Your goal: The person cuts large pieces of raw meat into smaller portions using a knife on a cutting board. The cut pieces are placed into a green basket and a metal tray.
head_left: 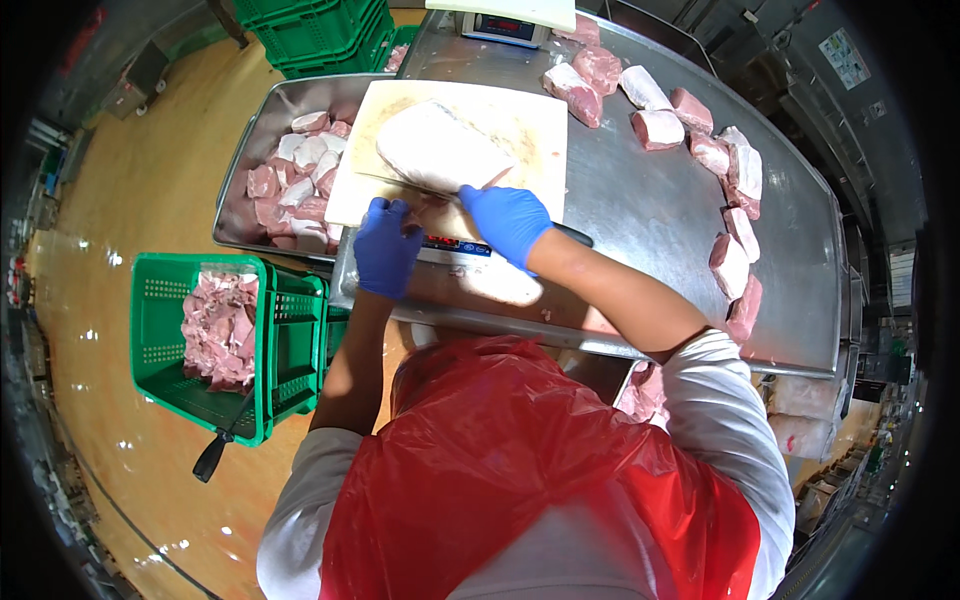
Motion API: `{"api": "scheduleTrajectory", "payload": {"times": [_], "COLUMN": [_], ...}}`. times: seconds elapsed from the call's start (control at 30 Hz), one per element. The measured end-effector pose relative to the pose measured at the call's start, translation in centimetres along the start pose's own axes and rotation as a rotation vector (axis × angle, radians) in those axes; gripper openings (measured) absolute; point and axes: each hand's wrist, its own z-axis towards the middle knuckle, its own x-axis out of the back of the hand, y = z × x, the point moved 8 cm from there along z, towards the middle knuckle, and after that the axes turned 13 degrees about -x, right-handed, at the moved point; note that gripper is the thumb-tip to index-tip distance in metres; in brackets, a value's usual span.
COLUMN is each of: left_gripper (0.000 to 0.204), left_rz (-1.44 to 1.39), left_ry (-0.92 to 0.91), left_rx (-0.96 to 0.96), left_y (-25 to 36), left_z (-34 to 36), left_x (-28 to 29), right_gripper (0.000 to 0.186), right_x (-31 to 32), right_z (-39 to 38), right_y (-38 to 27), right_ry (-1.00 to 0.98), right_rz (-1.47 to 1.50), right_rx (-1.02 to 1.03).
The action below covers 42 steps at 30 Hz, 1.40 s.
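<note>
The big pale slab of meat (430,145) lies on the white cutting board (540,130), which sits over the metal surface (640,220). The right hand (508,222) is wrapped tight around a knife (405,184), and the thin blade points left along the near side of the meat. The left hand (388,250) is just below the blade with its fingers curled; I can't tell if they pinch the small red scrap (432,211) beside them. To cut well here, I think the blade should lie flat and slide in long, soft strokes, so only a thin bit comes off. The left fingers should tuck in, well away from the sharp edge, because wet meat can slip.
</note>
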Motion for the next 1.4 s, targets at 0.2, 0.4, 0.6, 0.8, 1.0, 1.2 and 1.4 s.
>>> {"api": "scheduleTrajectory", "payload": {"times": [0.2, 0.4, 0.6, 0.8, 1.0, 1.2, 1.4], "left_gripper": [0.013, 0.039, 0.059, 0.069, 0.050, 0.034, 0.035], "left_rz": [0.276, 0.914, 0.142, 0.202, -0.227, 0.414, -0.062], "left_ry": [0.332, 0.030, -0.009, -0.570, -0.738, 0.022, 0.323], "left_rx": [0.200, 0.600, -0.045, 0.149, -0.465, -0.188, -0.257], "left_y": [-5.2, -12.1, -1.3, 3.7, -1.3, 5.6, 4.2], "left_z": [-4.5, -9.6, 7.4, 14.8, 13.7, 5.5, -2.5], "left_x": [12.7, 22.2, -2.0, -5.8, -5.9, -1.1, 1.4], "right_gripper": [0.030, 0.026, 0.033, 0.050, 0.046, 0.028, 0.026], "right_x": [3.5, 3.4, 6.1, 8.4, 5.3, 2.5, 1.0], "right_z": [-8.6, -15.6, -10.4, -11.7, -12.2, -9.1, -1.6], "right_y": [9.7, 16.0, 11.6, 12.6, 14.2, 11.4, 3.9], "right_ry": [-0.176, -0.085, 0.298, 0.442, 0.332, 0.204, 0.179], "right_rz": [-0.177, 0.913, 1.623, 1.693, 1.419, 1.122, 0.468], "right_rx": [-0.055, -0.367, -0.191, -0.167, -0.370, -0.535, -0.036]}}
